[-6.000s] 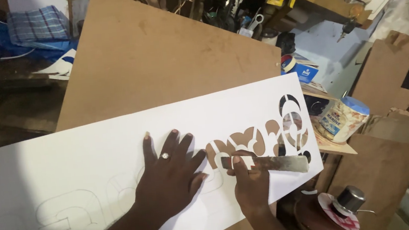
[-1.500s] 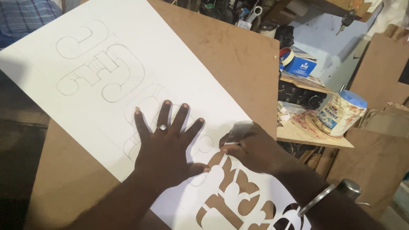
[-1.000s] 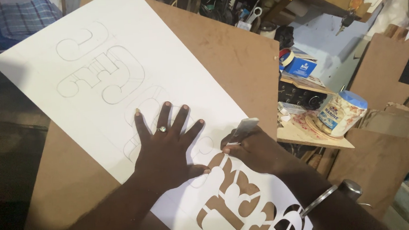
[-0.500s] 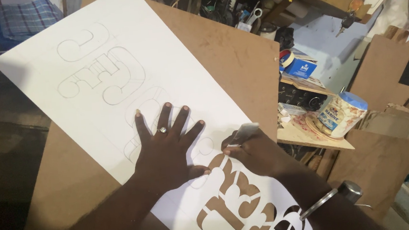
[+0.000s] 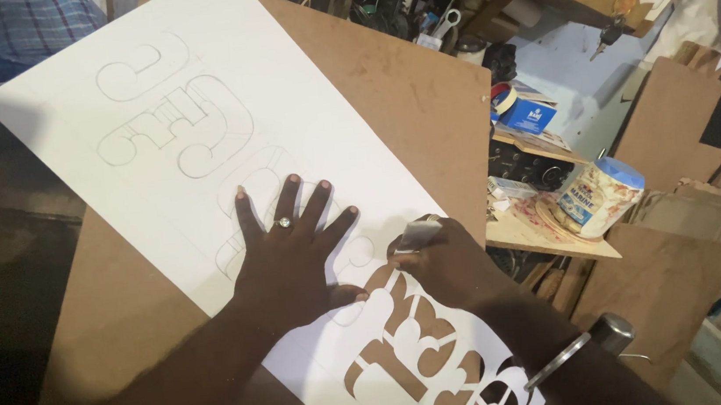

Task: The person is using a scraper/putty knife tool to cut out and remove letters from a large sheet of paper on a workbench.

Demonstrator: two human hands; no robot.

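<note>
Both of your hands are working on the large white sheet with pencilled letter outlines, lying across the brown fibreboard panel: your left hand is pressing flat, fingers spread, pinning it, while your right hand is gripping a small grey cutting knife closed-fisted at the cut-out letters.

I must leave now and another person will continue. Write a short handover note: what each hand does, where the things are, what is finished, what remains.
Left hand: flat, fingers spread, pressing the white sheet down on the brown board.
Right hand: closed around a small cutting tool, its tip at the sheet beside the left hand.
Done: the letter shapes at the near end of the sheet are cut out; the board shows through them.
Left: the outlined letters at the far end are only drawn, not yet cut. The letters under the left hand are not cut either, as far as visible.
</note>
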